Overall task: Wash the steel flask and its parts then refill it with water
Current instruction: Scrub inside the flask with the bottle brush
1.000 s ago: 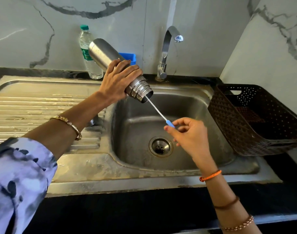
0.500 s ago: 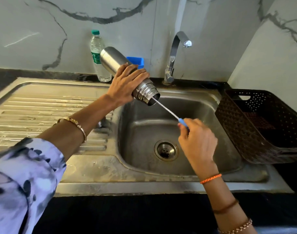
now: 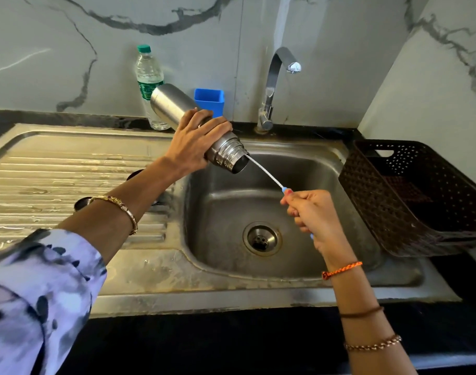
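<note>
The left hand (image 3: 193,143) wraps the cylindrical steel flask (image 3: 196,128), mouth tilted down-right; the right hand (image 3: 313,215) pinches the thin blue-handled wire brush (image 3: 263,170), its axis running into that mouth.

Bright even light, glare streak on the wall (image 3: 281,23), wide-angle bending at edges, blurred sleeve (image 3: 28,293)

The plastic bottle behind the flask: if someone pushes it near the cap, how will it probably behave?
The bottle stands tall and narrow, so it would probably tip rather than slide. It looks thin-walled and clear, so likely light and easy to dent. Once down, its round body would probably roll along the counter.
</note>
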